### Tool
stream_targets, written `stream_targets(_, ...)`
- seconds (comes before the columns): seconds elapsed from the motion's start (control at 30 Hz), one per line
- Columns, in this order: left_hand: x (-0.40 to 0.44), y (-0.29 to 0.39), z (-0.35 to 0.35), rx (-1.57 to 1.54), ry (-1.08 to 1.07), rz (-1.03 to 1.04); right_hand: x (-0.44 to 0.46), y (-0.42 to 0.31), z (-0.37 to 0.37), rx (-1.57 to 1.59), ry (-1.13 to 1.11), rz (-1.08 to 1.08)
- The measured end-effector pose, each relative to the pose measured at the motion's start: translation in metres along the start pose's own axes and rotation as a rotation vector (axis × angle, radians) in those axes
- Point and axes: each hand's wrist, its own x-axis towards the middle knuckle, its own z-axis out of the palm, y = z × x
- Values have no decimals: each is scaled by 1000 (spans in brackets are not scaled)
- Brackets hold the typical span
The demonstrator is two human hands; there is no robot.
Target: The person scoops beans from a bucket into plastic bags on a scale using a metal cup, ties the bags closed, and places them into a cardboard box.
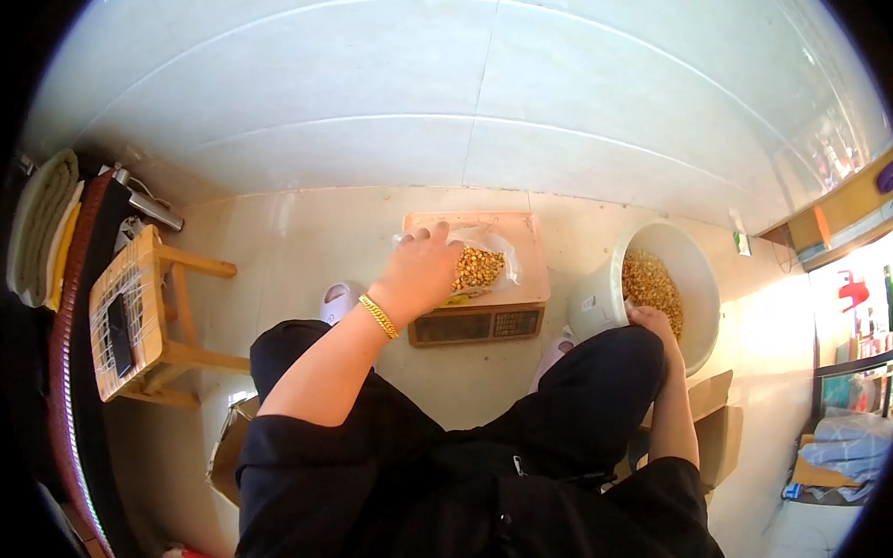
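Note:
A pink scale (526, 244) with a dark display lies on the floor, and a clear plastic bag (509, 265) holding yellow-brown kernels (478, 269) rests on its plate. My left hand (422, 268), with a gold bracelet at the wrist, is at the bag's left side, its fingers bent over the edge; whether they grip the plastic is unclear. To the right, a tilted white bucket (702, 288) contains more kernels (651, 284). My right hand (653, 323) is at the bucket's near rim beside my knee, its fingers curled; anything within them is hidden.
A wooden stool (149, 352) with a phone (120, 335) on it stands at the left. Cardboard boxes (721, 436) are near my legs. A pale wall (375, 80) rises beyond the scale. Shelves with goods (856, 372) line the right side.

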Motion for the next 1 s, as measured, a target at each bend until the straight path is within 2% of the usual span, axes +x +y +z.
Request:
stream_targets(0.13,2,-2,22,66,-189,51,-40,-93,14,78,77,-14)
stream_targets(0.2,3,-9,33,68,-241,60,-64,-139,25,30,126,-201)
stream_targets(0.23,3,-14,42,118,-82,59,-73,-160,32,30,129,-198)
stream_targets(0.27,4,-18,48,167,77,58,-82,-179,40,-50,110,-284)
stream_targets(0.3,5,-19,51,166,78,63,-84,-193,51,-130,90,-372)
stream_targets(0.37,7,-22,53,193,138,-99,-79,-213,79,-270,36,-396)
stream_targets(0.4,7,-20,49,195,139,-99,-77,-223,97,-346,-4,-372)
stream_targets(0.43,7,-16,41,137,36,-225,-74,-232,115,-422,-45,-349)
stream_targets(0.47,6,-14,37,81,-67,-351,-67,-237,135,-516,-78,-293)
stream_targets(0.5,7,-16,36,86,-67,-356,-57,-235,153,-609,-112,-238)
stream_targets(0.53,8,-19,35,38,-202,-358,-51,-233,165,-607,-118,-246)
stream_targets(0.57,8,-23,34,-12,-337,-363,-46,-230,178,-751,-128,-198)
stream_targets(0.6,7,-27,37,-9,-337,-383,-33,-213,189,-782,-93,-246)
stream_targets(0.67,6,-34,48,67,-279,-171,-7,-180,210,-844,-16,-338)
stream_targets(0.77,0,-34,46,-159,-123,-202,15,-154,227,-869,32,-241)
stream_targets(0.8,3,-35,43,-270,-18,-235,13,-166,225,-637,-6,-251)
stream_targets(0.83,7,-37,42,-273,-22,-247,9,-176,224,-405,-46,-252)
stream_targets(0.87,13,-40,40,-562,-8,-329,6,-182,225,-408,-55,-249)
stream_targets(0.9,18,-41,34,-851,5,-406,2,-188,226,-140,-93,-270)
stream_targets(0.93,21,-39,29,-853,-4,-406,-2,-193,226,130,-123,-286)
stream_targets(1.0,24,-29,2,-1254,20,-546,-12,-206,221,230,-85,-269)
